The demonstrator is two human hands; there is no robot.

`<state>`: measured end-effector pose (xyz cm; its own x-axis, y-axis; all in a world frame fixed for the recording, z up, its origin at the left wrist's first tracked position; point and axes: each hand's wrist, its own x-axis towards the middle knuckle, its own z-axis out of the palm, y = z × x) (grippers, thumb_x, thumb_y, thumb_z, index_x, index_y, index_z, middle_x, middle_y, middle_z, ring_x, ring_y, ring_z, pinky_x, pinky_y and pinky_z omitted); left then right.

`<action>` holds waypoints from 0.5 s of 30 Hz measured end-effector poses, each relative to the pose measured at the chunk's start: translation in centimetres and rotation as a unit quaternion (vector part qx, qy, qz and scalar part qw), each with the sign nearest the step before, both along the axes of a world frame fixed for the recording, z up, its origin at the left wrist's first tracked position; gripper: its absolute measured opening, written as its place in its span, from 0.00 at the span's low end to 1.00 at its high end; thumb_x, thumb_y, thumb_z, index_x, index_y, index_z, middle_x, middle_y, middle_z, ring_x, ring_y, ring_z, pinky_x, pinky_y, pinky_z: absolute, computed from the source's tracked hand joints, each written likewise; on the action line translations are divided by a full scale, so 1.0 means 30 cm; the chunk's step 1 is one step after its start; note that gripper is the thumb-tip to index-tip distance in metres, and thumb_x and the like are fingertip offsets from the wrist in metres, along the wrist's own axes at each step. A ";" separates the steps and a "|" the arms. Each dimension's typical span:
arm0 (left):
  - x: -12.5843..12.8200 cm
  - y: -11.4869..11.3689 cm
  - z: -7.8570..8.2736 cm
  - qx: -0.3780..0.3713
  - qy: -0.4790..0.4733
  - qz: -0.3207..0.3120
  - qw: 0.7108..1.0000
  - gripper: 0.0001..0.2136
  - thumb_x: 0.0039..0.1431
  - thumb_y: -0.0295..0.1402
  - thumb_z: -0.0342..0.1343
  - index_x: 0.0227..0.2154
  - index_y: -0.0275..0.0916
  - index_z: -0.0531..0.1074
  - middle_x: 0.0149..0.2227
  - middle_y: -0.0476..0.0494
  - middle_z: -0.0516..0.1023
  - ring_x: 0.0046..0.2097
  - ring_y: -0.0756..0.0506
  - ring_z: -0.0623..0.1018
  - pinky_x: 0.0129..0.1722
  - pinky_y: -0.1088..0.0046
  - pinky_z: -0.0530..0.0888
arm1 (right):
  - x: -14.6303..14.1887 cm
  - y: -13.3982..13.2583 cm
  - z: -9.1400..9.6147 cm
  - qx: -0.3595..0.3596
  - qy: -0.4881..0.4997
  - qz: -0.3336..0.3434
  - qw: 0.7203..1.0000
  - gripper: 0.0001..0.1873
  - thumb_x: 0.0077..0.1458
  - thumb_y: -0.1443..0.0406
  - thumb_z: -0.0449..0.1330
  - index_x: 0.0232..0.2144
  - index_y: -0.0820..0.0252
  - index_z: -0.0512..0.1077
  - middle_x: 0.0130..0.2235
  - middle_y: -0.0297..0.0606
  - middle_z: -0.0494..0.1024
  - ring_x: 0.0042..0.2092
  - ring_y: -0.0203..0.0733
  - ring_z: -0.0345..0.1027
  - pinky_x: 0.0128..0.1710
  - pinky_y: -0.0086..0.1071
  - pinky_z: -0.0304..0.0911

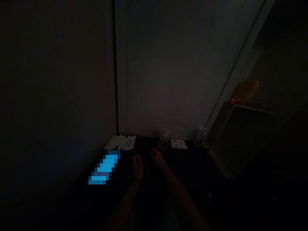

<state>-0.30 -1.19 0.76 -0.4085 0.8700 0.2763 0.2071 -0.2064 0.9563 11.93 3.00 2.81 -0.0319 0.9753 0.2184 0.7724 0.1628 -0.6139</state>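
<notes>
In the dim light, my left hand [137,166] is over the dark tabletop [149,176], its fingers bent and close together. My right hand [157,155] is a little farther forward and to the right, with its fingers curled inward and a thin band at the wrist. The space between the hands is too dark to show what they hold, if anything. A row of white marker pens [121,142] lies beyond my left hand. Past my right hand are a clear pack [164,139] with coloured tops and a flat white box [178,144].
A bright blue, pixelated screen-like patch [104,167] lies left of my hands. A whitish container [201,136] is at the back right. A pale wall panel [163,70] rises behind the table. To the right, a shelf unit [231,138] bears a yellowish rounded object [246,91].
</notes>
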 end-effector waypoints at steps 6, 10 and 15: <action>-0.012 -0.026 0.022 -0.016 -0.088 -0.049 0.995 0.23 0.56 0.50 0.29 0.18 0.40 0.56 0.17 0.53 0.56 0.20 0.53 0.59 0.22 0.75 0.60 | -0.162 0.132 0.020 0.007 -0.004 0.053 0.999 0.12 0.51 0.67 0.51 0.39 0.54 0.66 0.37 0.32 0.71 0.39 0.34 0.64 0.39 0.27 0.57; -0.030 -0.023 0.028 -0.016 -0.130 -0.039 0.991 0.24 0.55 0.51 0.27 0.16 0.40 0.54 0.16 0.53 0.56 0.20 0.52 0.59 0.21 0.74 0.59 | -0.249 0.164 0.030 0.015 -0.053 0.113 0.992 0.15 0.52 0.64 0.50 0.45 0.49 0.62 0.42 0.33 0.66 0.43 0.35 0.61 0.40 0.28 0.57; -0.033 -0.014 0.024 -0.007 -0.135 -0.049 0.990 0.24 0.56 0.50 0.27 0.16 0.40 0.55 0.17 0.53 0.56 0.20 0.53 0.58 0.22 0.75 0.59 | -0.293 0.182 0.041 0.010 -0.142 0.150 0.978 0.16 0.54 0.60 0.48 0.47 0.45 0.60 0.46 0.33 0.61 0.44 0.37 0.61 0.37 0.29 0.57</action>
